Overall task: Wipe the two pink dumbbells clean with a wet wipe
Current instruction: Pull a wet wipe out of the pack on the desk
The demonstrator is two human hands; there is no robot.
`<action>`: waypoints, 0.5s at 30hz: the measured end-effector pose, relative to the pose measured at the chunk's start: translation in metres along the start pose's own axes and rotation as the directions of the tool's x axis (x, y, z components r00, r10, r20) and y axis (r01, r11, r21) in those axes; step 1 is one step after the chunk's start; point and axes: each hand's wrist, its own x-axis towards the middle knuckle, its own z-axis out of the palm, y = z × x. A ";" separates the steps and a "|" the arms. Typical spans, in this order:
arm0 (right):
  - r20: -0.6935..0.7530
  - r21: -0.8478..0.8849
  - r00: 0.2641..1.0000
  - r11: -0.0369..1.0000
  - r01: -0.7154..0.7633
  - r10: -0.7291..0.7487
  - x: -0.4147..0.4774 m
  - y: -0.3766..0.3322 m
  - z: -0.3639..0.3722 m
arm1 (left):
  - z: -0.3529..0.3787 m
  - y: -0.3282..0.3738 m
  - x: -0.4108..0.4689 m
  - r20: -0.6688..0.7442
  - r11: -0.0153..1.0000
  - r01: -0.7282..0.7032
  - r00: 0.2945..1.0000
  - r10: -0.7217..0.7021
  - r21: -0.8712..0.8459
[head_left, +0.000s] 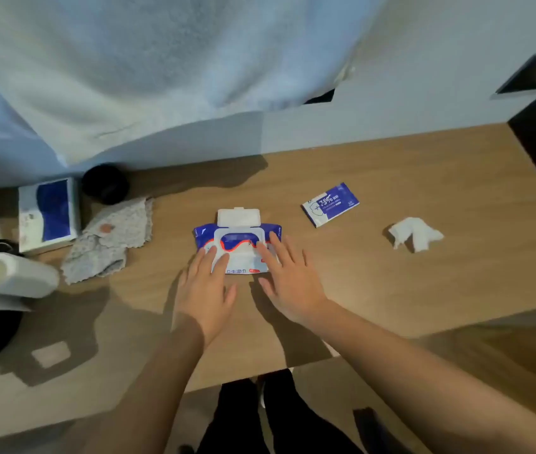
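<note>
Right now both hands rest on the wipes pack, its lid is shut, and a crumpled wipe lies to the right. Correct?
Not quite: the head view shows the lid flipped open. Otherwise yes: the left hand and right hand rest on the wipes pack, and a crumpled wipe lies to the right.

1. We see a grey cloth [109,240] crumpled on the wooden table [424,165].
2. Black cup [105,184] just behind the cloth.
3. White paper roll [11,280] lying on its side, far left.
4. We note a white towel [161,60] hanging above.

Open table [424,290] front right, cloth [109,244] and roll [11,280] (lying) crowd left
</note>
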 end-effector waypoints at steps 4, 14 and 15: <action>0.022 -0.024 1.000 1.000 0.009 -0.009 0.005 0.002 0.013 | 0.006 0.006 0.019 -0.100 0.999 -0.051 0.994 0.050 -0.014; 0.035 -0.019 0.999 1.000 -0.006 0.006 0.009 0.009 0.027 | -0.003 0.024 0.063 -0.097 0.948 0.033 0.995 -0.002 0.318; 0.042 -0.011 0.999 1.000 -0.008 0.008 0.009 0.009 0.027 | -0.003 0.027 0.065 -0.089 0.936 0.035 0.996 -0.004 0.351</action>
